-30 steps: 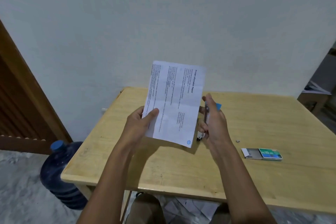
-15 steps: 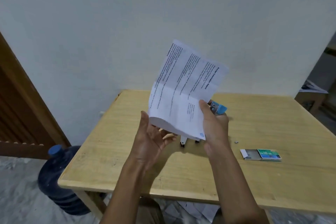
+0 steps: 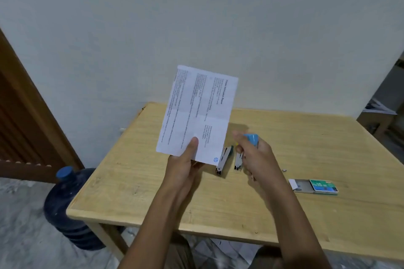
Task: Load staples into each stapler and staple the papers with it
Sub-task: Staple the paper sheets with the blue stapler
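On the table (image 3: 135,181), a stapler (image 3: 223,159) lies near the middle and the staple box (image 3: 314,186) toward the right side; a water jug (image 3: 65,209) stands off the table's left edge

Dim, even indoor light; soft shadows on table (image 3: 306,137); right hand (image 3: 255,155) motion-blurred; wide-angle edge bending.

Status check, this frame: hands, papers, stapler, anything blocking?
Left hand pinches papers, held above table. Right hand grips blue stapler, clear of the sheets. Teal-capped stapler lies below, nothing blocking.
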The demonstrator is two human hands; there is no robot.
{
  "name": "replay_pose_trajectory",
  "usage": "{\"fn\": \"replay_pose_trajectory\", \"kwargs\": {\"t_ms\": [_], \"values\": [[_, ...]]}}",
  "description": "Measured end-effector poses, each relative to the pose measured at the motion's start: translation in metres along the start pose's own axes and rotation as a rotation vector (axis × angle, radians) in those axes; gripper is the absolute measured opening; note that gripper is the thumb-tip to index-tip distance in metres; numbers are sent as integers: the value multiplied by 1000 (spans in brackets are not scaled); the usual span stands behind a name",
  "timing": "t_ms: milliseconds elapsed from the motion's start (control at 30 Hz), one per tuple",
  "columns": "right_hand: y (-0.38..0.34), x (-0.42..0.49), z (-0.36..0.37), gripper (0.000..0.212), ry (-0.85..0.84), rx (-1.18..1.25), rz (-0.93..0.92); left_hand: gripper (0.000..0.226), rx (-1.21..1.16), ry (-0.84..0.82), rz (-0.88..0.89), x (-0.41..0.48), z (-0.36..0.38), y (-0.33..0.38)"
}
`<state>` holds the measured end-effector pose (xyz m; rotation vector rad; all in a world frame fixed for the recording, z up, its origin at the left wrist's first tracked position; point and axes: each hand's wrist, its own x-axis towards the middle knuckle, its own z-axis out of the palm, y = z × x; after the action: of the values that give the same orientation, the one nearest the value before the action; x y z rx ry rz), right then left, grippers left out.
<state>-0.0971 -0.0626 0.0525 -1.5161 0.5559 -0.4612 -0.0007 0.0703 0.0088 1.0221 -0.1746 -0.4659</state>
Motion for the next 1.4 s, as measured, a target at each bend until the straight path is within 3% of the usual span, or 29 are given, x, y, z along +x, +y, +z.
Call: {"fn": "replay_pose_trajectory", "kwargs": {"t_ms": [100, 300, 367, 500, 700, 800, 967, 1133, 1400], "values": [[10, -5, -1, 25, -113, -152, 15, 37, -121, 38, -22, 2, -2, -3], [27, -1, 16, 12, -81, -223, -6, 35, -70, 2, 2, 3, -3, -6], [32, 3, 19, 17, -52, -261, -25, 37, -9, -6, 9, 5, -7, -9], [31, 6, 17, 15, 6, -179, -52, 35, 96, -66, 30, 6, -9, -14], [36, 1, 12, 51, -77, -25, 143, 36, 37, -18, 35, 12, -9, -16], [39, -2, 21, 46, -131, 74, 140, 37, -24, 7, 12, 12, -8, -15], [46, -4, 40, 64, -166, 23, 108, 41, -58, 14, -23, 11, -10, -14], [50, -7, 49, 32, -171, -41, 16, 35, -62, -18, 2, 7, -11, -15], [48, -1, 52, 24, -57, 89, -36, 33, -53, -25, 26, 7, -9, -15]]}}
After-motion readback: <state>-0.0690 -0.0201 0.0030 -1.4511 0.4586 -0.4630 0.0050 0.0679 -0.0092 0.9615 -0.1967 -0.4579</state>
